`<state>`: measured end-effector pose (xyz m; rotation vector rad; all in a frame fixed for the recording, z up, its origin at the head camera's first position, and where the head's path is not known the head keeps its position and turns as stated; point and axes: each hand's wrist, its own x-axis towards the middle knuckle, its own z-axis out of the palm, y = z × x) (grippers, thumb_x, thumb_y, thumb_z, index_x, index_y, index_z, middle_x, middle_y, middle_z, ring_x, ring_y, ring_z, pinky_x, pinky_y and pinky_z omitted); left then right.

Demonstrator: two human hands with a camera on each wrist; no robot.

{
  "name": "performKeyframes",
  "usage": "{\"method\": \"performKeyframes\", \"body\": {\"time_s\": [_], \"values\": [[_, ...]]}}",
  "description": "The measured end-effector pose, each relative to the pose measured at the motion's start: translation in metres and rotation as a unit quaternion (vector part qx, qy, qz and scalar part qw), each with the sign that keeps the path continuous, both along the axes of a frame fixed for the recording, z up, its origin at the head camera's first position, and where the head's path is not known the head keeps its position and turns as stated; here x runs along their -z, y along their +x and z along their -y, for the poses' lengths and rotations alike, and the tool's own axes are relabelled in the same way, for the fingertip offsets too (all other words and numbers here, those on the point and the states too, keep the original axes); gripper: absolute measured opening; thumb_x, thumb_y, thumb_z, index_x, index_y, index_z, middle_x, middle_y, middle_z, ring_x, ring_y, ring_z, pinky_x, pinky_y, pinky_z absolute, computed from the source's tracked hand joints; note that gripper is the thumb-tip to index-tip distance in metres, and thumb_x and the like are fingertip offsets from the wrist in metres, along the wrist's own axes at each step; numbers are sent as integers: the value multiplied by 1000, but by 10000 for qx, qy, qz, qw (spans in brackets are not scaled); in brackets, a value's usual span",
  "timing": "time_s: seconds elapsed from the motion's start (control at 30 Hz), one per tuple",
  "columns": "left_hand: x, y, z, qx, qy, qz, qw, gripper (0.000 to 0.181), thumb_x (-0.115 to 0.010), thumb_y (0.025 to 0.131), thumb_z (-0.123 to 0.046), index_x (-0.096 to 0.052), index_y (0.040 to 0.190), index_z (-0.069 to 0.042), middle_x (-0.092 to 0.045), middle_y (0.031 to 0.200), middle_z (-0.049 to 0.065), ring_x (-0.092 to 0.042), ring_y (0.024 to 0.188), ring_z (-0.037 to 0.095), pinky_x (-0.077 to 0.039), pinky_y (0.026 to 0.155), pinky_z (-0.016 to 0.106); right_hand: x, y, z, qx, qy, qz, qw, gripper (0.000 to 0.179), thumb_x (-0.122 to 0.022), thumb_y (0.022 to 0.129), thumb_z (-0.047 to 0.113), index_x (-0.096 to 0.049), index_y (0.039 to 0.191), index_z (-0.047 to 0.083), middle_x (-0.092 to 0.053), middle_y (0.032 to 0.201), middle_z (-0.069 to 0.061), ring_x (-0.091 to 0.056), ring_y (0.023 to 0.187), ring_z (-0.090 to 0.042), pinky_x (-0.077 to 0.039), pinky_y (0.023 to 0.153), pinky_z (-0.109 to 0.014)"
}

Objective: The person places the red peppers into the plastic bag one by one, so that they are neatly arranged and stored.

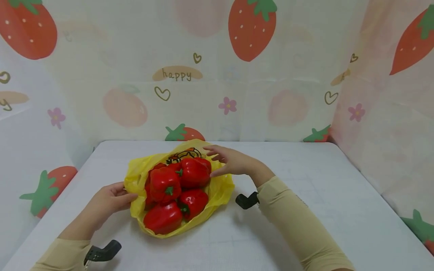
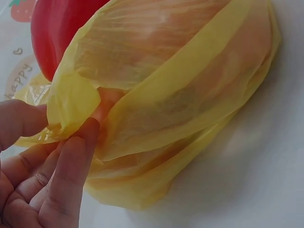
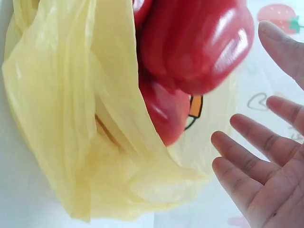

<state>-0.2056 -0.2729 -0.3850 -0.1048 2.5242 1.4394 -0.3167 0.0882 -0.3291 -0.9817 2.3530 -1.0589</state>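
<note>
A yellow plastic bag (image 1: 222,194) lies wide-mouthed on the white table, filled with several red bell peppers (image 1: 193,173) with green stems. My left hand (image 1: 112,199) pinches the bag's left edge between thumb and fingers; the left wrist view shows the thin yellow film (image 2: 71,104) gathered at the fingertips. On the other side, my right hand (image 1: 234,161) hovers by the bag's right rim, fingers spread and nothing held. In the right wrist view, its fingers (image 3: 247,164) are apart from a glossy pepper (image 3: 199,42) that bulges above the bag's edge.
The white table (image 1: 322,210) extends to the right and in front of the bag. Behind it and at both sides hangs a pale cloth (image 1: 210,49) printed with strawberries, hearts and flowers. A black wrist mount (image 1: 246,201) sticks out from the right sleeve, another (image 1: 103,252) from the left.
</note>
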Motion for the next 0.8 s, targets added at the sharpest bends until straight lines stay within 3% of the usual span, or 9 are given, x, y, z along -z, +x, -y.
{"method": "performKeyframes", "body": {"time_s": [0.23,0.57,0.8], "values": [[-4,-1,3,16,-3,-52,10000,75,-62,79,-53,-43,133,-4,-56,124,15,-57,106,25,-50,86,41,-6,-1,-13,270,165,-104,9994,82,-74,76,24,-27,144,22,-39,139,-10,-41,125,-27,-31,106,-41],[-9,-2,9,-23,101,-260,9996,70,-61,81,-51,-47,128,-1,-62,109,12,-62,96,20,-53,81,34,-14,-1,-40,467,-22,-153,9988,78,-75,76,28,-31,141,28,-41,139,-5,-41,125,-23,-32,106,-38],[-17,-2,16,8,124,-399,9991,64,-56,87,-48,-46,127,1,-58,116,17,-63,94,18,-53,80,31,-21,-1,-59,547,-197,-348,9977,75,-73,77,30,-32,140,28,-42,136,-1,-43,123,-19,-32,106,-37]]}}
